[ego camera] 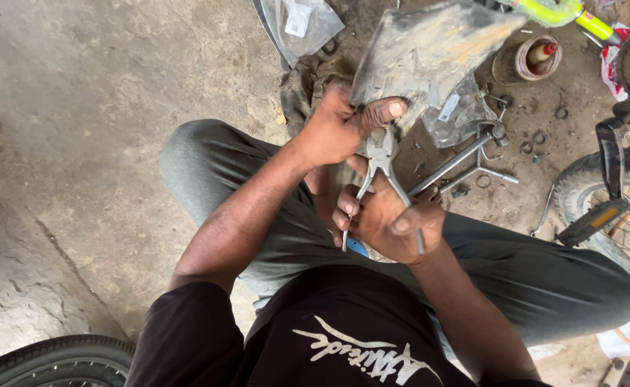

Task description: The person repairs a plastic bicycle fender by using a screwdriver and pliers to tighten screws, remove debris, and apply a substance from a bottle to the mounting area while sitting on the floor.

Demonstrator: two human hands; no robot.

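Down on the concrete floor the person squats, knees wide in grey trousers, and both hands meet right in front of the chest. The right hand is wrapped around the bare metal handles of a pair of pliers, fingers curled over one handle and the thumb pressing across the other, with the handles spread apart in a narrow V. The pliers point up and away from the body, their head rising to the lower edge of a flat, dusty plastic-wrapped part. The left hand is closed on that same edge, thumb laid flat across it just above the pliers' head, pinching the wrapped part and holding it up over the floor. Whether the pliers' nose actually bites the wrapping cannot be told, since the thumb covers the spot. Just beyond the hands a cross-shaped wrench lies on the floor among scattered washers and nuts. Farther off sits a small round tin, to the right stands a bicycle wheel with a pedal beside it, and another tyre curves in at the lower left.
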